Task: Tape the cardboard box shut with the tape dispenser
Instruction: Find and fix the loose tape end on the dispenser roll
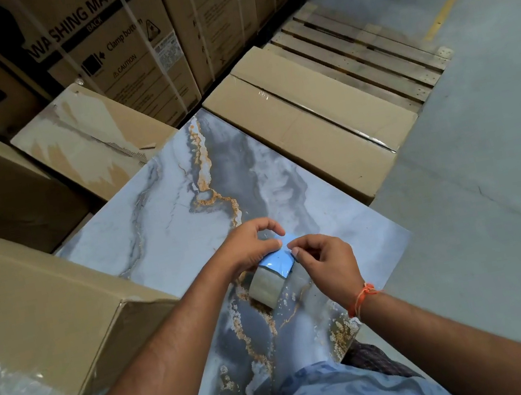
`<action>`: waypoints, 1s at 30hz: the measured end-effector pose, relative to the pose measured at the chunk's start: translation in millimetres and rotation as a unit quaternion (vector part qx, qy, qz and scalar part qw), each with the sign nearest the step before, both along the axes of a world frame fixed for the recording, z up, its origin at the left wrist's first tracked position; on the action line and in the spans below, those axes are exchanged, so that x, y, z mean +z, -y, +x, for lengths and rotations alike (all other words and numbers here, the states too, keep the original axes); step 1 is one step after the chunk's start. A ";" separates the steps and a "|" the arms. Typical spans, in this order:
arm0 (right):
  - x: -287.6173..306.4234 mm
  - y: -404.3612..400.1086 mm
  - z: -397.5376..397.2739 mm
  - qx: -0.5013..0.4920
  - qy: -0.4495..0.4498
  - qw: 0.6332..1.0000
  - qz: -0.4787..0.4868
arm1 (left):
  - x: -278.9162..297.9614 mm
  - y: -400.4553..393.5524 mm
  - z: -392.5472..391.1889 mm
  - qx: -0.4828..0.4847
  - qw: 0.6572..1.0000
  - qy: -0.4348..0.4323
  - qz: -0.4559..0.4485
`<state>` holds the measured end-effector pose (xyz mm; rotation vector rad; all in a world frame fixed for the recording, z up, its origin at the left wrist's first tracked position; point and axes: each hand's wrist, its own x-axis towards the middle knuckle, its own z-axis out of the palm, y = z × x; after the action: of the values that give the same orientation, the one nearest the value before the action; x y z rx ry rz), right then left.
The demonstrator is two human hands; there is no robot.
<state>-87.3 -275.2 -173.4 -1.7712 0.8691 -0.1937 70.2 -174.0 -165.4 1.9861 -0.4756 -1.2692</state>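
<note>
From the head camera we look down on a marbled blue-grey slab [159, 222] veined with gold, and both our bare hands meet above its near part. Our left hand [250, 246] curls around the far side of a roll of clear tape [266, 287], fingers bent and gripping it, while our right hand [325, 264] pinches the roll's blue inner face between thumb and forefinger, the other fingers loosely folded. An orange thread bracelet [362, 297] sits on our right wrist. The roll hangs just above the slab, and we cannot tell whether it touches. A cardboard box [41, 326] stands just left of our left forearm; another long taped box [312, 125] lies beyond the slab, beside a wooden pallet [366, 53]
</note>
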 end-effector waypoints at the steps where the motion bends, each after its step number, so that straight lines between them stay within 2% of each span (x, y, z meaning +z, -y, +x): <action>1: 0.1 0.3 -0.7 -0.002 0.004 1.000 0.012 | -0.1 0.5 0.3 0.000 1.000 -0.002 0.001; 13: -1.5 4.6 0.3 0.004 0.024 0.999 0.046 | -0.4 2.4 -7.7 0.059 0.998 0.011 0.022; 18: -4.1 -0.6 0.8 -0.075 0.032 0.994 0.075 | 1.4 1.2 -10.7 0.075 0.996 0.027 0.026; 26: -3.6 -0.9 -2.7 -0.102 0.041 0.993 0.054 | 11.4 -3.8 -24.3 0.083 0.992 0.095 0.020; 30: -0.2 0.2 -3.7 -0.097 0.048 0.993 0.057 | 18.4 -10.6 -26.1 0.063 0.984 0.164 0.014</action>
<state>-91.0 -275.4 -173.5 -1.5597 0.9632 -0.3465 44.1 -163.4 -147.1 2.2223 -0.4807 -0.8792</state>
